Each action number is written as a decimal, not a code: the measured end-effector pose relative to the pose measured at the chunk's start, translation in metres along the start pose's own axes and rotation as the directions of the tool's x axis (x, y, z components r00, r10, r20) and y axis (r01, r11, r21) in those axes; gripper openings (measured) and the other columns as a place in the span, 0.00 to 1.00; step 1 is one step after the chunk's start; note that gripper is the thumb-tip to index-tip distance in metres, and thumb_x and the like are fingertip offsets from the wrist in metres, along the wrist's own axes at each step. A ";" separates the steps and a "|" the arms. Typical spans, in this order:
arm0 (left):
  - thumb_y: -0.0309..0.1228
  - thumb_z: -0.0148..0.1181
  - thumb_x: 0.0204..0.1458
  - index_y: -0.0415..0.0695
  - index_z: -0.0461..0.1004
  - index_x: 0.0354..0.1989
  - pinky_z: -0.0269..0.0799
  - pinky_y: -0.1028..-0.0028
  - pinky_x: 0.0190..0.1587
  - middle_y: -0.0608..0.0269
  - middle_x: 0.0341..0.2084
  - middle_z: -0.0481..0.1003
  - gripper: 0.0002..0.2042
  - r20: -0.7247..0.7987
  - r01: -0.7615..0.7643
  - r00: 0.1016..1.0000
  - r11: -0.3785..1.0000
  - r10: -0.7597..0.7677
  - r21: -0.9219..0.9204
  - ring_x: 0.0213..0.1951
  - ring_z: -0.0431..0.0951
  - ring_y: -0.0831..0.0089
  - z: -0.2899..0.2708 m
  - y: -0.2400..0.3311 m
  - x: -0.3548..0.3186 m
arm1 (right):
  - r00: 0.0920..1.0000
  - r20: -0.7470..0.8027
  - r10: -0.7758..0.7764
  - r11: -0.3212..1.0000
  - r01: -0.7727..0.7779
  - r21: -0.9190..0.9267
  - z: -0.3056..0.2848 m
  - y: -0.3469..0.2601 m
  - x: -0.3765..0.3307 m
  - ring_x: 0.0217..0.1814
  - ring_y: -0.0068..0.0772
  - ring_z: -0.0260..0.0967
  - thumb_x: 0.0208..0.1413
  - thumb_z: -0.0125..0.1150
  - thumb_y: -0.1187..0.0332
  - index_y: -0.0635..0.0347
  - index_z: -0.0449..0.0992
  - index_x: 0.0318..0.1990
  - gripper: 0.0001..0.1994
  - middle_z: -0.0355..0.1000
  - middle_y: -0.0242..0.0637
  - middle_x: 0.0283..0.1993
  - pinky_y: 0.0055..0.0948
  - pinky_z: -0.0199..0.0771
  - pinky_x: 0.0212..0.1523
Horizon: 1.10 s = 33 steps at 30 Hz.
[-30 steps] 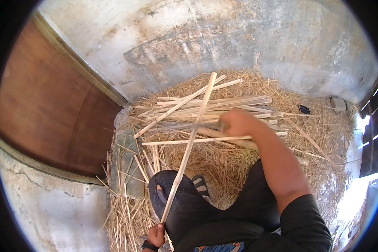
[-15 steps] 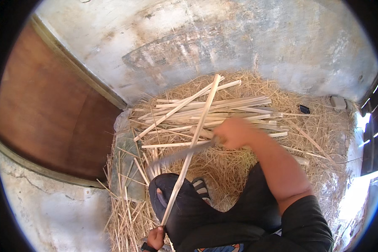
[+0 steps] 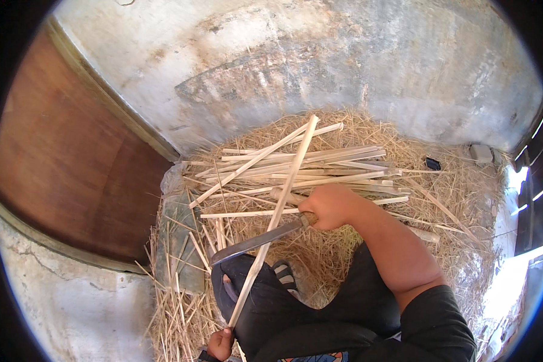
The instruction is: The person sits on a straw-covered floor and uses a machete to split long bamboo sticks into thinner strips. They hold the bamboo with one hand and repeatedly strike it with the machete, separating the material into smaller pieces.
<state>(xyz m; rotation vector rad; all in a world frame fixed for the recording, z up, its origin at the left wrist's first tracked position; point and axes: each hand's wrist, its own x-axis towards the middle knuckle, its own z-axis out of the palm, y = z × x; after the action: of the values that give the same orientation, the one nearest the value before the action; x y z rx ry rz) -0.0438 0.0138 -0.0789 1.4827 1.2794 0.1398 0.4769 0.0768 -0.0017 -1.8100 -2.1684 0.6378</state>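
The bamboo strip (image 3: pixel 277 217), pinched low by the left hand (image 3: pixel 220 344), may slip; the right hand (image 3: pixel 330 206) (fist clenched around the knife (image 3: pixel 256 240)) could then cut toward the knee.

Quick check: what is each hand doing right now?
Left hand: closed on the lower end of a long pale strip.
Right hand: closed on the handle of a long knife, blade laid against the strip.
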 end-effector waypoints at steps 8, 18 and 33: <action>0.54 0.38 0.65 0.45 0.62 0.20 0.51 0.75 0.19 0.72 0.11 0.59 0.28 0.039 -0.003 0.999 0.999 0.004 -0.034 0.14 0.57 0.80 0.000 0.002 0.002 | 0.831 -0.246 0.499 0.819 -0.359 0.448 -0.008 0.059 -0.001 0.38 0.49 0.76 0.49 0.65 0.58 0.58 0.78 0.41 0.17 0.77 0.47 0.36 0.44 0.74 0.42; 0.57 0.38 0.64 0.44 0.64 0.21 0.53 0.75 0.19 0.72 0.12 0.61 0.29 -0.020 -0.030 0.999 0.997 0.031 0.073 0.15 0.58 0.80 0.002 0.009 -0.003 | 0.999 -0.034 0.036 0.999 -0.036 -0.002 -0.003 -0.004 0.000 0.39 0.49 0.75 0.47 0.64 0.60 0.59 0.78 0.39 0.15 0.77 0.45 0.34 0.45 0.74 0.40; 0.55 0.39 0.65 0.45 0.64 0.21 0.52 0.74 0.19 0.71 0.12 0.61 0.28 -0.034 0.017 0.999 0.997 -0.019 -0.082 0.15 0.58 0.79 0.001 -0.014 0.001 | 0.998 -0.054 -0.034 0.992 0.027 -0.120 -0.002 -0.016 -0.002 0.34 0.44 0.76 0.44 0.64 0.67 0.52 0.79 0.37 0.10 0.77 0.43 0.29 0.42 0.74 0.36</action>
<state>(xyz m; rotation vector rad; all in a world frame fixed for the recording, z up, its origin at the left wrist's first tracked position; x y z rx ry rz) -0.0518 0.0116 -0.0907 1.4044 1.3001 0.2045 0.4647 0.0735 0.0079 -1.8252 -2.2358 0.4541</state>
